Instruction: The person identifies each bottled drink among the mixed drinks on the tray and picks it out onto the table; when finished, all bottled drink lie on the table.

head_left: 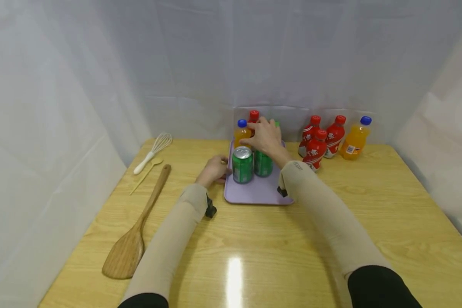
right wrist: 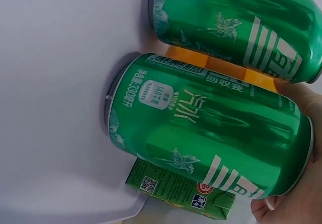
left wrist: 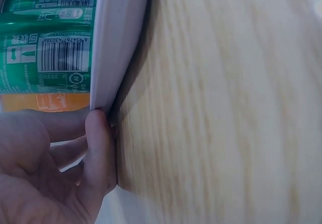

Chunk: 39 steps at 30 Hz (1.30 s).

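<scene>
Tray (head_left: 254, 196) by the table's (head_left: 277, 256) far edge

The tray lies midway along this edge, its long axis running near to far. Two green cans (head_left: 242, 169) stand on it, tops upward. The left hand (head_left: 214, 169) pinches the tray's left rim; the right hand (head_left: 267, 137) arches beside an orange bottle (head_left: 241, 133), but whether it holds something, I cannot tell.

Pale, creased sheeting (head_left: 273, 55), possibly fabric, hangs behind and beside a wood-grain table (head_left: 389, 214); glare (head_left: 235, 280) whitens its top.

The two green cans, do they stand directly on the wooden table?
No, in the head view both green cans stand upright on the purple tray.
</scene>
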Available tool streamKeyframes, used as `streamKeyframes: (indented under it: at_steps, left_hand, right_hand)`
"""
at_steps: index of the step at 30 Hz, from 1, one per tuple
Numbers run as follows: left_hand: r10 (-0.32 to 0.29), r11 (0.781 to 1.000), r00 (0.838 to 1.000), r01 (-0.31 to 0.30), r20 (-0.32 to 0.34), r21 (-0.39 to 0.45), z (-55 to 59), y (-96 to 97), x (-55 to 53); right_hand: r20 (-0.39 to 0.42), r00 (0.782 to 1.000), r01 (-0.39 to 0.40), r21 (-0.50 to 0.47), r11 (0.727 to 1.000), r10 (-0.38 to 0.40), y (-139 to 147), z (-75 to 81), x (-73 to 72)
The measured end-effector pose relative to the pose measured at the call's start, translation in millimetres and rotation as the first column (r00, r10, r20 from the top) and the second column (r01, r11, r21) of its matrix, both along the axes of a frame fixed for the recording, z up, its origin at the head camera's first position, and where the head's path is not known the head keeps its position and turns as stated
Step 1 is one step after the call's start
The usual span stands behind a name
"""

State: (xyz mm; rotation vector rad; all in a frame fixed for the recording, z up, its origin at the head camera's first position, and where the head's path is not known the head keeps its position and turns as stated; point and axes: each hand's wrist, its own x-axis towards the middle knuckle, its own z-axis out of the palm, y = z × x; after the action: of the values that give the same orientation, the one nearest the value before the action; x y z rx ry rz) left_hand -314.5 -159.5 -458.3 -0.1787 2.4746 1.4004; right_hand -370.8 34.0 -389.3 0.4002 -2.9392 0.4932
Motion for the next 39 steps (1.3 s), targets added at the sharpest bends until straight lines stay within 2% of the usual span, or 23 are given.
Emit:
streamKeyframes:
  at_steps: [11,16,23,25,31,36,39]
  left_hand:
    - [0.004,1.000,1.000,-0.004,-0.008,0.003,-0.2,1.0,0.8]
    - [0.008,1.000,1.000,-0.008,-0.009,0.004,1.5,-0.6,0.2]
    - [0.008,1.000,1.000,-0.008,-0.013,-0.002,0.7,-1.4,-1.2]
    - [0.004,1.000,1.000,-0.004,-0.010,-0.005,0.3,-1.2,-0.8]
    - [0.009,1.000,1.000,-0.009,-0.005,-0.001,0.8,-0.7,1.4]
    - [0.010,1.000,1.000,-0.010,0.003,-0.009,0.5,-0.1,1.1]
    - [0.007,1.000,1.000,-0.007,0.010,-0.012,0.5,-0.9,0.8]
  right_hand:
    - [-0.063,0.998,-0.016,-0.036,0.999,0.013,0.7,-1.7,2.0]
    - [-0.018,1.000,-0.007,-0.019,1.000,0.007,0.2,1.0,1.5]
    - [0.107,0.994,-0.007,-0.041,0.999,0.012,0.2,2.6,1.9]
    - [0.113,0.994,-0.001,-0.042,0.999,0.006,-0.3,2.6,2.4]
    - [0.053,0.999,0.001,-0.039,0.999,0.001,-1.7,1.3,3.9]
    - [-0.017,0.999,-0.040,-0.054,0.998,0.039,-2.2,1.1,4.6]
    - [-0.056,0.997,-0.061,-0.094,0.994,0.056,-2.4,4.0,4.3]
